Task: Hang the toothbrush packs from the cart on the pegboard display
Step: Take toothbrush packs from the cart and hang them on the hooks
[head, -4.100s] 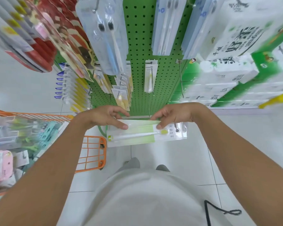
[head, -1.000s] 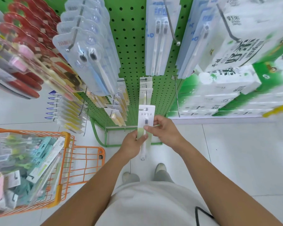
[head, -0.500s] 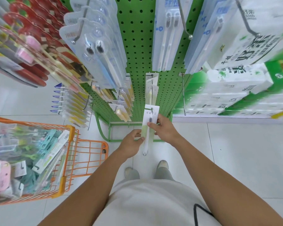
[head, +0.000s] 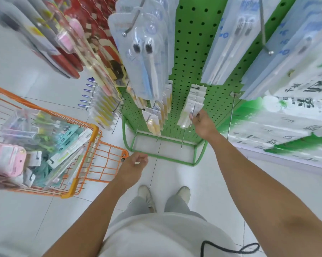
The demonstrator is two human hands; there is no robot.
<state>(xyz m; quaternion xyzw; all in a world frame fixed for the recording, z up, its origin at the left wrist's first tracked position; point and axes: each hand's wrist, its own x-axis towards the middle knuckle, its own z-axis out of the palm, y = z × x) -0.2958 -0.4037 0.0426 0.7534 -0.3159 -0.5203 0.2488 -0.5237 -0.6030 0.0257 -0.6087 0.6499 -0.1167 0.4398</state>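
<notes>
At your far left the orange cart (head: 82, 164) stands on the floor, with toothbrush packs (head: 67, 151) piled inside. Your left hand (head: 133, 166) hangs just right of it, fingers loosely curled, holding nothing. Further right, your right hand (head: 201, 123) pinches the yellow-green toothbrush pack (head: 189, 114) at the front of a hook on the green pegboard (head: 189, 52).
</notes>
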